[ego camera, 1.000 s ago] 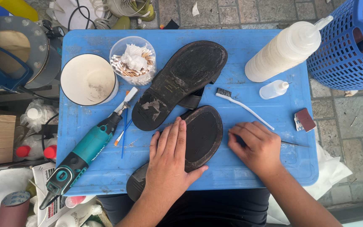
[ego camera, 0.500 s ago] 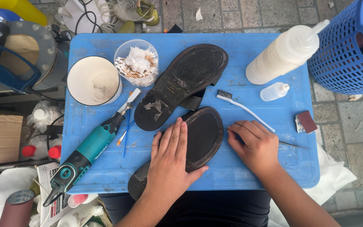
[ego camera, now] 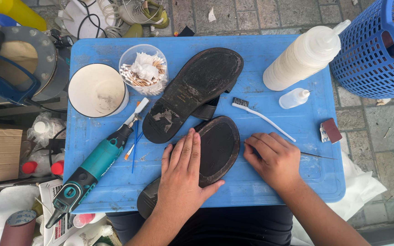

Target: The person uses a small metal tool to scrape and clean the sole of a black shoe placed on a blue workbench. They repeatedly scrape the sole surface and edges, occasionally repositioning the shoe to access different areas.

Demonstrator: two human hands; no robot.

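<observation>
While the left hand lies flat with fingers spread on the near shoe sole, palm down at lower centre of the frame, it grips nothing; it appears to press the sole against the blue plastic table to keep it from shifting. The sole lies tread side up, slanting from lower left to upper right, its heel end overhanging the table's near edge. The right hand rests at lower right of centre, fingers curled together over a thin dark tool whose pointed end shows to its right; whether the fingers are clamped on it cannot be told. The fingertips sit just beside the sole's right edge, not clearly touching it.

A second, larger sole lies above, overlapping the first at a dark strap. A white toothbrush lies diagonally just above the right hand, close to its knuckles. Left of the soles lies a teal rotary tool, its tip pointing towards a white cup, with a clear tub of cotton swabs beside it. At upper right stand a large white squeeze bottle, tipped over, a small dropper bottle and a blue basket. A small brown block sits at the right edge.
</observation>
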